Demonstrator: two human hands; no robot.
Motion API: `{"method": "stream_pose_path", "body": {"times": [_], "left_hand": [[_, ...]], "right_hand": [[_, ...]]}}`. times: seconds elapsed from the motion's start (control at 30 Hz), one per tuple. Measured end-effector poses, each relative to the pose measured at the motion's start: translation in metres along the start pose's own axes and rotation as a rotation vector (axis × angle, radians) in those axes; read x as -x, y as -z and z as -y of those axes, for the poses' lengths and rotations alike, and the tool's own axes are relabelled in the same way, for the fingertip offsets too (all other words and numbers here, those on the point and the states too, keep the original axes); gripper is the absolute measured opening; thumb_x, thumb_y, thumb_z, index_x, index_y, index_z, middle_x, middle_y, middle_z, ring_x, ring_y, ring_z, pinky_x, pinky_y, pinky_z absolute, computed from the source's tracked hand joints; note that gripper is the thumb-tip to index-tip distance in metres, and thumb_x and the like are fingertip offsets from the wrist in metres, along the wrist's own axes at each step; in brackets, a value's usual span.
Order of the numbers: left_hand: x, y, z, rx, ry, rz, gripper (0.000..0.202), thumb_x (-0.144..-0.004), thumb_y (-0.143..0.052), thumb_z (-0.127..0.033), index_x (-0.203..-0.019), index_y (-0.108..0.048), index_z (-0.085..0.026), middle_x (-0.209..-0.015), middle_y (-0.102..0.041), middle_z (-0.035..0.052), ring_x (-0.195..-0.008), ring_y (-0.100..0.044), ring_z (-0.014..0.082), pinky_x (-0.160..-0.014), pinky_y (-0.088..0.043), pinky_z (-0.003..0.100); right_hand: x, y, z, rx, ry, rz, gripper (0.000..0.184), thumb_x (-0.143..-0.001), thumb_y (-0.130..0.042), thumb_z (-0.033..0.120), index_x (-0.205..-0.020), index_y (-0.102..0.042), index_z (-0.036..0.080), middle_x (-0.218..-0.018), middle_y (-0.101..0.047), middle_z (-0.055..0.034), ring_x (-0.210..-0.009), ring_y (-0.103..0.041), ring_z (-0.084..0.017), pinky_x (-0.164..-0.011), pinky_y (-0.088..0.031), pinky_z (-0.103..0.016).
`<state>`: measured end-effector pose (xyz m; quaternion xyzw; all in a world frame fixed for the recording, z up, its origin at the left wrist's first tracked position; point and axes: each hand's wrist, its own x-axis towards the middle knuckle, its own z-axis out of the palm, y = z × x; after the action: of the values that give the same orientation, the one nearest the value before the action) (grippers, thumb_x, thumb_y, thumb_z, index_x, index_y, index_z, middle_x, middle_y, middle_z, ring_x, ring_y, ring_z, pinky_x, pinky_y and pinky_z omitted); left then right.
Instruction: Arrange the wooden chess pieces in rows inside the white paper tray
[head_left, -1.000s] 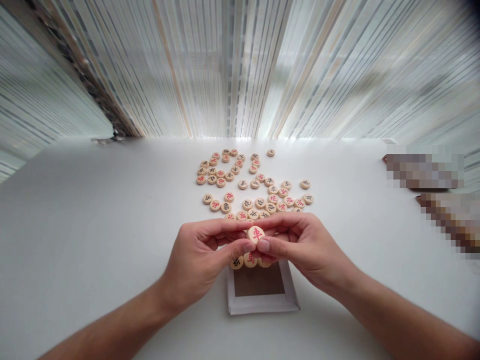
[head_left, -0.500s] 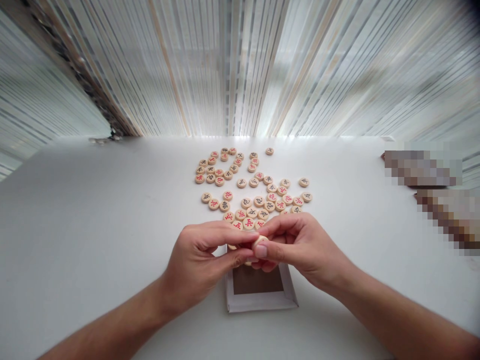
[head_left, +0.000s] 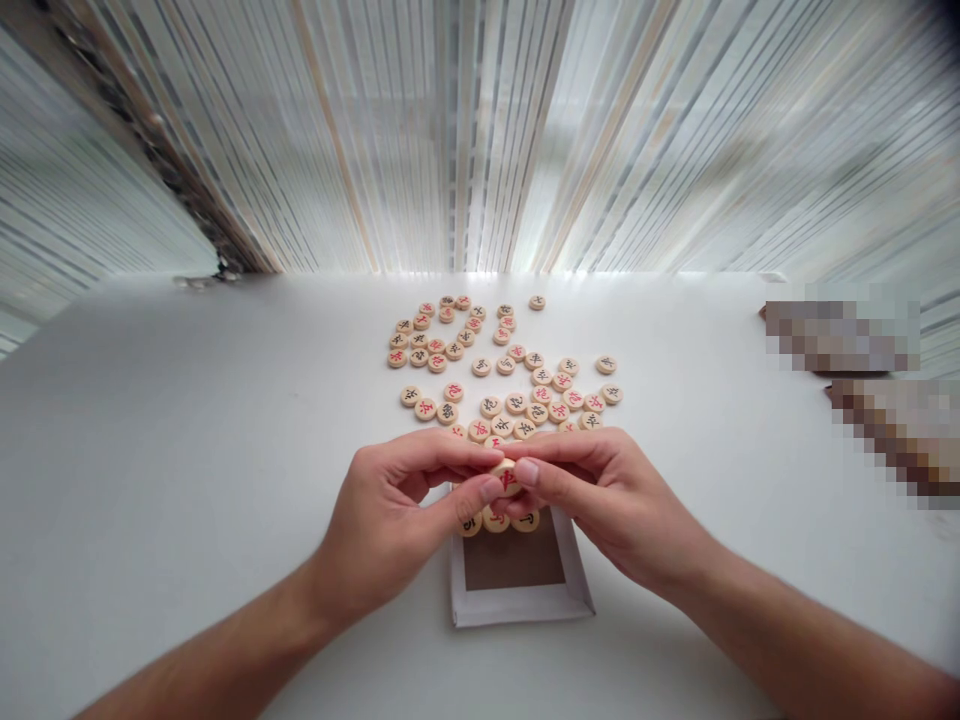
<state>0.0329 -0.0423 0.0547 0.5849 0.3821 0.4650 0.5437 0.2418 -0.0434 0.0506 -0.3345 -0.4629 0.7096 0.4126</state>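
Observation:
Between my two hands is a round wooden xiangqi piece (head_left: pixel 508 479) with a red character facing me. The fingers and thumb of my left hand (head_left: pixel 420 490) close on its left side. My right hand (head_left: pixel 581 475) pinches it from the right. Below them lies an open white box (head_left: pixel 525 606) with a brown bottom. Inside its far part sits a row of pieces, among them a red-marked piece (head_left: pixel 496 518) and a black-marked piece (head_left: pixel 526 519). My hands hide the far end of the box.
Many loose xiangqi pieces (head_left: pixel 515 403), red and black, spread over the white table (head_left: pixel 225 500) beyond the box. Two pixelated flat objects (head_left: pixel 840 335) lie at the far right. A string curtain (head_left: pixel 420 130) hangs along the table's far edge.
The piece in my fingers has turned so its red character shows, and it sits slightly further left. My left thumb has moved up against it. More pieces inside the box are visible.

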Motion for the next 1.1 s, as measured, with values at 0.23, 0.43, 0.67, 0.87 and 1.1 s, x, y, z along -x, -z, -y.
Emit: {"method": "stream_pose_path", "body": {"times": [0.23, 0.43, 0.67, 0.87, 1.1], "left_hand": [[-0.0014, -0.0001, 0.0008, 0.093, 0.088, -0.007, 0.021, -0.084, -0.091, -0.016, -0.104, -0.088, -0.019, -0.1, -0.088, 0.0059, -0.09, -0.085, 0.0203, -0.082, -0.071, 0.023], [-0.0025, 0.0009, -0.002, 0.03, 0.017, -0.003, 0.024, -0.082, -0.09, -0.01, -0.103, -0.089, -0.02, -0.093, -0.088, 0.0052, -0.083, -0.085, 0.0201, -0.076, -0.07, 0.02], [0.001, 0.0032, 0.0019, -0.128, -0.131, 0.105, 0.032, -0.089, -0.082, -0.005, -0.114, -0.087, -0.024, -0.096, -0.088, 0.004, -0.085, -0.083, 0.0165, -0.077, -0.068, 0.019], [0.0035, 0.002, 0.0009, -0.097, -0.157, 0.17, 0.037, -0.09, -0.08, -0.001, -0.117, -0.085, -0.026, -0.096, -0.087, 0.0021, -0.087, -0.083, 0.0157, -0.082, -0.067, 0.022], [0.0022, 0.0006, 0.0039, -0.116, -0.174, 0.076, 0.03, -0.087, -0.083, -0.002, -0.109, -0.087, -0.023, -0.095, -0.087, 0.0028, -0.08, -0.082, 0.0149, -0.075, -0.066, 0.02]], "right_hand": [[0.0008, -0.0011, 0.0003, -0.058, -0.081, -0.134, 0.046, -0.076, -0.099, 0.025, -0.119, -0.086, 0.027, -0.091, -0.086, -0.006, -0.079, -0.08, -0.016, -0.076, -0.066, -0.024], [0.0027, 0.0005, 0.0001, -0.022, -0.137, -0.148, 0.054, -0.066, -0.105, 0.025, -0.117, -0.086, 0.02, -0.086, -0.085, -0.0077, -0.071, -0.078, -0.017, -0.066, -0.063, -0.023], [0.0006, -0.0025, 0.0027, -0.052, -0.148, -0.15, 0.038, -0.059, -0.107, 0.028, -0.089, -0.088, 0.017, -0.075, -0.083, -0.007, -0.066, -0.079, -0.02, -0.062, -0.066, -0.026], [-0.0003, -0.0037, 0.0065, -0.06, -0.096, -0.107, 0.023, -0.07, -0.102, 0.029, -0.082, -0.086, 0.017, -0.072, -0.082, -0.006, -0.062, -0.076, -0.014, -0.061, -0.063, -0.02], [-0.0014, -0.0021, 0.0056, -0.102, -0.172, -0.106, 0.037, -0.056, -0.107, 0.019, -0.085, -0.085, 0.015, -0.072, -0.081, -0.0048, -0.065, -0.074, -0.013, -0.06, -0.06, -0.017]]}}
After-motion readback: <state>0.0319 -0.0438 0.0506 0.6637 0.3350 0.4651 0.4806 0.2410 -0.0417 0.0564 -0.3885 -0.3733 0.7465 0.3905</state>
